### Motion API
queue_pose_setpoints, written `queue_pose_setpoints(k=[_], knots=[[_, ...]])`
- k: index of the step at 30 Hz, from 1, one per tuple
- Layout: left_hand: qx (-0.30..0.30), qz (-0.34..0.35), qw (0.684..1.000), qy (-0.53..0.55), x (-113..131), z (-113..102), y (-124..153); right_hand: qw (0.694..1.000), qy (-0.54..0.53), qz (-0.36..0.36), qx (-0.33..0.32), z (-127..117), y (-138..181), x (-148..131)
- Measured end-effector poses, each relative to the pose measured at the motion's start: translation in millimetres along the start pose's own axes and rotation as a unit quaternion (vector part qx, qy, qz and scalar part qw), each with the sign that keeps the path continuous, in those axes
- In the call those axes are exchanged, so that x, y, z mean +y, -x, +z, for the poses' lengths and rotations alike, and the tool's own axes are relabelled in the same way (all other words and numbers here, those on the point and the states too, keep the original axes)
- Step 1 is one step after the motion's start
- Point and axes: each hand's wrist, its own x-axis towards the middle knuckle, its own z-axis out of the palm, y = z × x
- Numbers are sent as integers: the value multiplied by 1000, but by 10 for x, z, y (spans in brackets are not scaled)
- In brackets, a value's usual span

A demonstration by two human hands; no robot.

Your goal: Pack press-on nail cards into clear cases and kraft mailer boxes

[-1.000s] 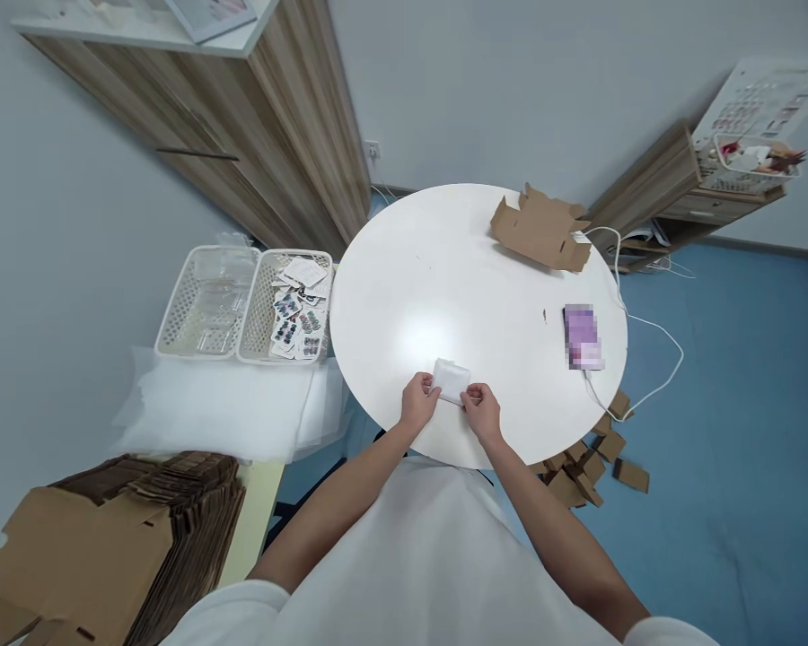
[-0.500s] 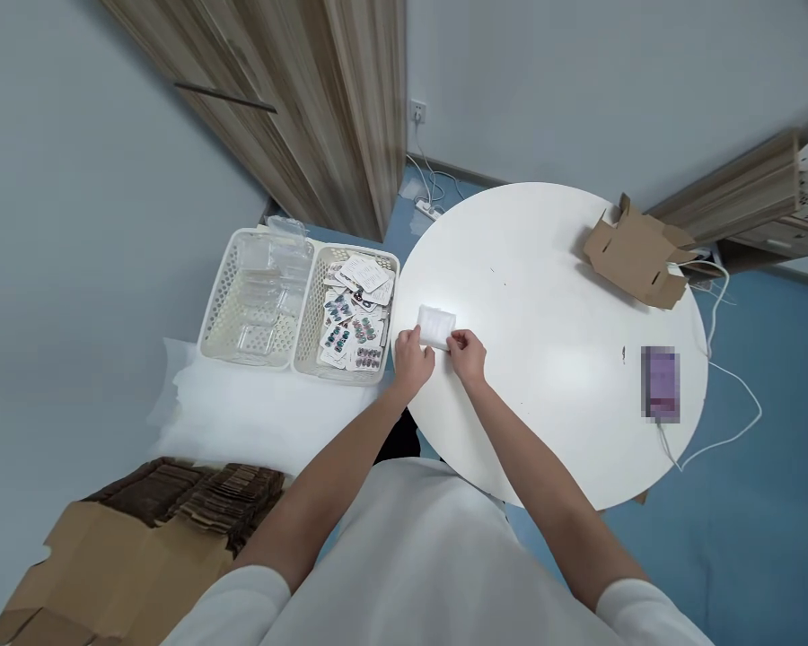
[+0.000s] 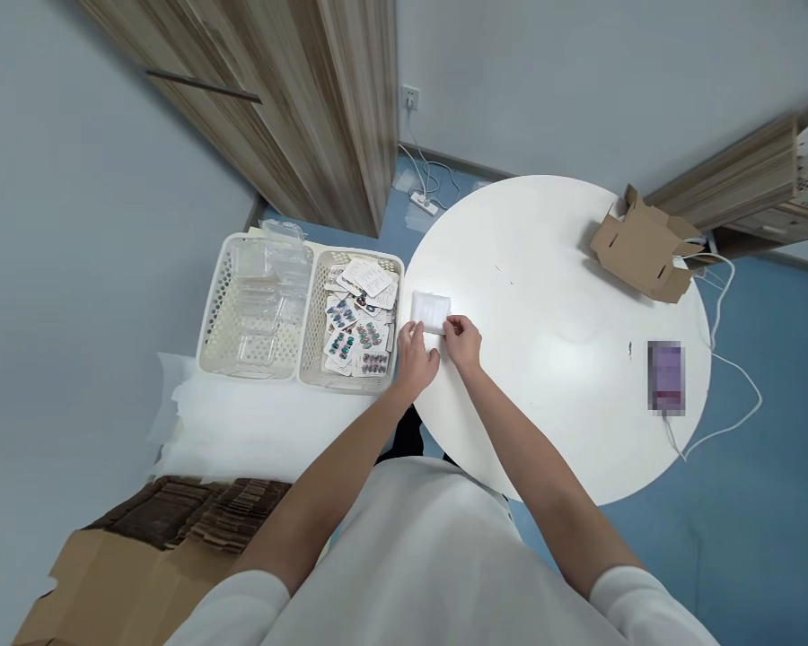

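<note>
Grey wall (image 3: 545,81) rises beyond your fingers, and a wood-grain cabinet (image 3: 310,108) stands ahead-left of them. Beneath them spreads the round white table (image 3: 566,440). Brown cardboard (image 3: 127,574) and translucent sheets (image 3: 242,422) lie behind-left; just left, one basket (image 3: 219,345) holds clear plastic cases (image 3: 256,341), another (image 3: 343,386) patterned cards (image 3: 358,323). Well to the right of your fingers sit a part-folded carton (image 3: 646,247) and, nearer you, a blurred purple object (image 3: 670,377). Your right hand (image 3: 464,343) pinches the near-right corner of a small white packet (image 3: 432,310), directly ahead; your left hand's (image 3: 416,363) fingertips touch its near-left edge, though whether they grip cannot be told.
</note>
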Motion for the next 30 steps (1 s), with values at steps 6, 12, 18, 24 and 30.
queue_pose_setpoints(k=[6, 12, 18, 24, 30], knots=[[13, 8, 1000, 1, 11, -10, 24, 1000, 9, -20, 22, -51, 78, -9], [18, -8, 1000, 4, 50, -26, 197, 1000, 8, -17, 1, -237, 279, 69], [29, -8, 1000, -6, 143, 7, 538, 999, 5, -29, -42, -647, 683, 274], [24, -25, 999, -12, 256, -34, 1106, 995, -20, -35, -87, -1062, 1122, 614], [-28, -98, 993, 53, 313, -146, 1828, 981, -32, -52, -182, -1058, 1420, 802]])
